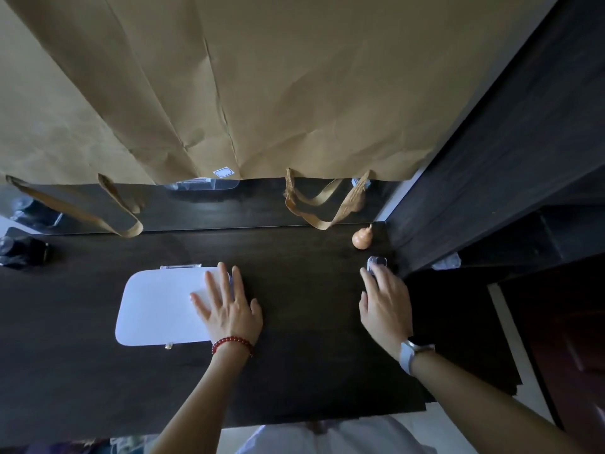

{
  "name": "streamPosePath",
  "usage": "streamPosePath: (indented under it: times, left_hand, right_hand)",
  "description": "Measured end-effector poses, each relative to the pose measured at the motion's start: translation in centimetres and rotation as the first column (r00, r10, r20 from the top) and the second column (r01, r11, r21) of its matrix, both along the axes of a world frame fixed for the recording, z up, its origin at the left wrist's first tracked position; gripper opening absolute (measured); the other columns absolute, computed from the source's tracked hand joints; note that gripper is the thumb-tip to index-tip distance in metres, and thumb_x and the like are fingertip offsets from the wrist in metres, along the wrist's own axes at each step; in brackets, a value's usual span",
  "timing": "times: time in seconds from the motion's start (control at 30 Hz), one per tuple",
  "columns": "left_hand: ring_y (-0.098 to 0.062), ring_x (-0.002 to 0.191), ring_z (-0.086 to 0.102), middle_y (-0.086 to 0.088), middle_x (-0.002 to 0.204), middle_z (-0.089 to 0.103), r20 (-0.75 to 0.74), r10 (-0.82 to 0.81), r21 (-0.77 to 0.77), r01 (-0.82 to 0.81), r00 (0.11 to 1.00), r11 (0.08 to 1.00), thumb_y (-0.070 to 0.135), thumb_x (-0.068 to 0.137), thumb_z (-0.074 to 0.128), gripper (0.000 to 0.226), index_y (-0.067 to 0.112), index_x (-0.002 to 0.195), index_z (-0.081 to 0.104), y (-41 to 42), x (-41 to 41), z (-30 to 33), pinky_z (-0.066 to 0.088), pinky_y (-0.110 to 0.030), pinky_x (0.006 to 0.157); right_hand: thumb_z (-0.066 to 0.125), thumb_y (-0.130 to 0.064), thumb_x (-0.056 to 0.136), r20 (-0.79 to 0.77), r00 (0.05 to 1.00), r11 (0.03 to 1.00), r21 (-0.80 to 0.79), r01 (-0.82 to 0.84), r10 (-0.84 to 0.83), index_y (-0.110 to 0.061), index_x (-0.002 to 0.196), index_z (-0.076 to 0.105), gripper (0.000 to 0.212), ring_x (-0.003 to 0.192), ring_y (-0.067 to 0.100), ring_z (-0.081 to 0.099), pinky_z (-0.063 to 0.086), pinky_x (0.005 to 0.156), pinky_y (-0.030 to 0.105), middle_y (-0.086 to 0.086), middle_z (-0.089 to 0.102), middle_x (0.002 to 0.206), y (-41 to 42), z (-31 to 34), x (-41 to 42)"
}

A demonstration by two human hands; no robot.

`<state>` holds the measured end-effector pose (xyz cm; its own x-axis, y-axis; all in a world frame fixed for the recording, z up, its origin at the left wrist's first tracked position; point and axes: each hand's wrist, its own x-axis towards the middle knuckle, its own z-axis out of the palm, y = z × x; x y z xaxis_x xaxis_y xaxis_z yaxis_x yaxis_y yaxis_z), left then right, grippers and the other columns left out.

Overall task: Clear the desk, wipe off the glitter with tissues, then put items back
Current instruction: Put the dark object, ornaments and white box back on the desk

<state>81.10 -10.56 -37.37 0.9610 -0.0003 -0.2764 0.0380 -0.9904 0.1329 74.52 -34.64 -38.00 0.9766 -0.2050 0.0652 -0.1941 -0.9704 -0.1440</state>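
Observation:
A white box (154,306) with rounded corners and a small clasp lies flat on the dark desk (294,355), left of centre. My left hand (229,306), with a red bead bracelet on the wrist, rests flat with spread fingers on the box's right end. My right hand (386,303), with a watch on the wrist, reaches to the desk's right edge, its fingers wrapped around a small clear container (376,262). A little orange gourd figure (361,239) stands just beyond that container.
A large brown paper bag (229,93) with ribbon handles (324,204) hangs over the back of the desk. Dark objects (23,250) sit at the far left. A dark wooden cabinet (507,158) stands close on the right.

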Motion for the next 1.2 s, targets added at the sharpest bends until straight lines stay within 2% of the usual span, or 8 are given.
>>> streamPosePath:
  times: [0.27, 0.57, 0.67, 0.83, 0.97, 1.03, 1.1, 1.2]
  left_hand:
    - [-0.027, 0.141, -0.017, -0.003, 0.155, -0.015, -0.005, -0.004, 0.032, 0.005, 1.0, 0.999, 0.038, 0.09, 0.036, 0.068, 0.019, 0.145, 0.0, 0.0, 0.0, -0.1, -0.009, -0.057, 0.111]
    - [-0.028, 0.142, -0.017, -0.003, 0.155, -0.016, -0.013, -0.015, 0.046, 0.016, 1.0, 0.999, 0.038, 0.09, 0.035, 0.068, 0.019, 0.145, -0.001, 0.1, 0.0, 0.1, -0.008, -0.057, 0.112]
    - [-0.028, 0.142, -0.017, -0.004, 0.155, -0.015, -0.011, -0.014, 0.039, 0.015, 1.0, 0.999, 0.038, 0.09, 0.037, 0.069, 0.018, 0.145, 0.0, 0.1, 0.0, 0.1, -0.007, -0.057, 0.112]
    - [-0.029, 0.141, -0.019, -0.004, 0.154, -0.018, -0.041, -0.025, 0.04, 0.026, 0.999, 0.999, 0.038, 0.09, 0.036, 0.07, 0.02, 0.145, -0.002, 0.0, 0.1, 0.4, -0.008, -0.057, 0.111]
    - [-0.03, 0.14, -0.021, -0.008, 0.154, -0.017, -0.061, -0.017, -0.037, 0.015, 0.998, 0.999, 0.035, 0.091, 0.039, 0.068, 0.021, 0.145, 0.0, -0.4, 0.0, 0.8, -0.01, -0.06, 0.11]
    - [-0.03, 0.141, -0.019, -0.01, 0.154, -0.016, -0.026, -0.013, -0.071, 0.011, 1.0, 0.997, 0.033, 0.09, 0.042, 0.068, 0.021, 0.145, 0.005, -1.3, -0.4, 1.1, -0.009, -0.06, 0.11]
    - [-0.029, 0.142, -0.014, -0.011, 0.155, -0.012, 0.023, -0.034, -0.113, 0.037, 0.999, 0.993, 0.032, 0.088, 0.045, 0.067, 0.022, 0.145, 0.01, -2.6, -1.0, 1.4, -0.007, -0.059, 0.111]
    - [-0.027, 0.143, -0.009, -0.01, 0.156, -0.006, 0.037, -0.087, -0.172, 0.092, 0.996, 0.981, 0.032, 0.088, 0.045, 0.064, 0.023, 0.144, 0.014, -5.0, -2.0, 1.9, -0.003, -0.056, 0.112]
  right_hand:
    - [0.072, -0.013, 0.066, -0.2, 0.979, 0.999, -0.035, 0.022, -0.029, 0.0, 0.122, 0.051, 0.061, 0.123, 0.039, 0.046, 0.047, 0.091, 0.052, 0.019, 0.047, 0.136, -0.6, -1.7, 0.2]
    - [0.056, -0.004, 0.077, -0.204, 0.979, 0.998, 0.062, -0.008, 0.021, 0.004, 0.122, 0.046, 0.046, 0.135, 0.043, 0.024, 0.033, 0.105, 0.055, 0.022, 0.032, 0.145, -2.9, -1.5, 3.5]
    - [0.051, -0.003, 0.08, -0.152, 0.988, 0.997, 0.081, -0.021, 0.033, 0.002, 0.107, 0.053, 0.028, 0.136, 0.043, 0.018, 0.026, 0.11, 0.053, 0.022, 0.027, 0.147, -2.9, -1.1, 3.4]
    - [0.055, 0.003, 0.08, 0.021, 0.999, 0.965, 0.261, -0.035, 0.03, 0.0, 0.102, 0.06, 0.022, 0.133, 0.036, 0.032, 0.03, 0.109, 0.041, 0.022, 0.039, 0.14, -1.7, 0.3, 0.7]
    - [0.056, 0.001, 0.082, 0.137, 0.977, 0.904, 0.417, 0.091, -0.161, -0.005, 0.099, 0.06, 0.018, 0.1, 0.026, 0.06, 0.048, 0.08, 0.027, 0.013, 0.061, 0.107, -2.4, 2.2, -3.2]
    - [0.052, -0.007, 0.088, 0.094, 0.893, 0.763, 0.563, 0.317, -0.441, -0.005, 0.101, 0.057, 0.014, 0.089, 0.027, 0.063, 0.047, 0.071, 0.028, 0.015, 0.063, 0.099, -3.7, 3.0, -4.1]
    - [0.045, -0.023, 0.093, -0.09, 0.724, 0.455, 0.723, 0.52, -0.684, -0.007, 0.103, 0.054, 0.021, 0.082, 0.027, 0.063, 0.046, 0.067, 0.032, 0.016, 0.064, 0.096, -5.2, 4.0, -3.5]
    - [0.042, -0.043, 0.092, -0.314, 0.564, 0.09, 0.813, 0.575, -0.764, -0.012, 0.1, 0.053, 0.034, 0.063, 0.016, 0.056, 0.043, 0.053, 0.026, 0.007, 0.061, 0.083, -7.4, 5.0, -1.4]
